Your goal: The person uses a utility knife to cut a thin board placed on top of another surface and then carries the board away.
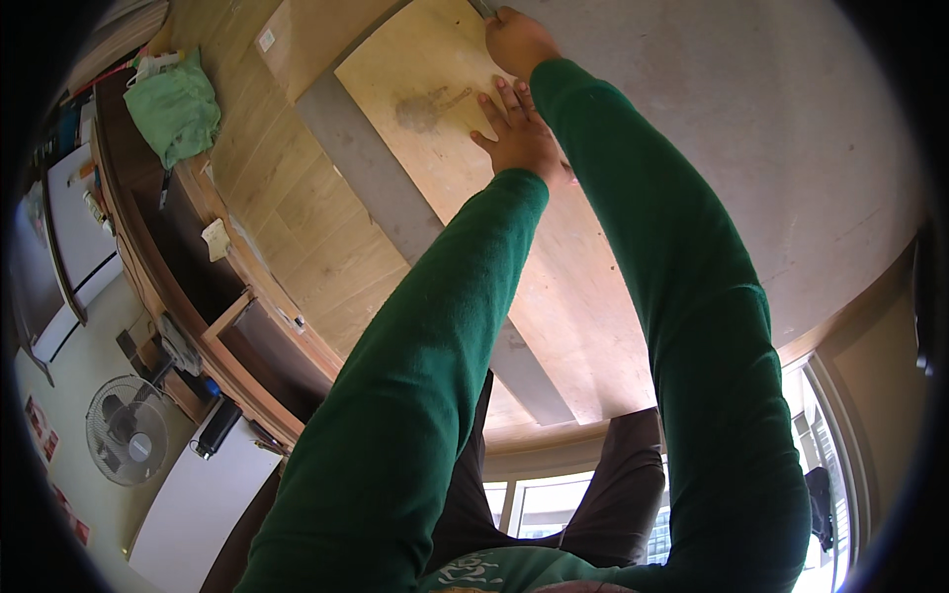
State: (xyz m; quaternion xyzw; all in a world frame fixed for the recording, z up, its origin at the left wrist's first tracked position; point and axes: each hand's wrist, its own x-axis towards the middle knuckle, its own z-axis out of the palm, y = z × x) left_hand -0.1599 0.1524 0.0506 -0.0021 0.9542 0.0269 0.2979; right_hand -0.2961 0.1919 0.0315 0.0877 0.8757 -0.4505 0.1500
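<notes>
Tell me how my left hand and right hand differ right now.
The left hand is open and spread on the wooden board; the right hand is curled closed around a thin object, only partly in view. The left hand sits lower in the picture; the right hand is near its top edge. Both emerge from green sleeves.

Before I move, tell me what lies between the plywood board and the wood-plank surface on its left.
In the head view, a gray strip lies between the plywood board under the left hand and the wood-plank surface.

Left grip [519, 133] spread on wooden board [583, 296], right grip [518, 42] curled around thin object [481, 8]
</notes>
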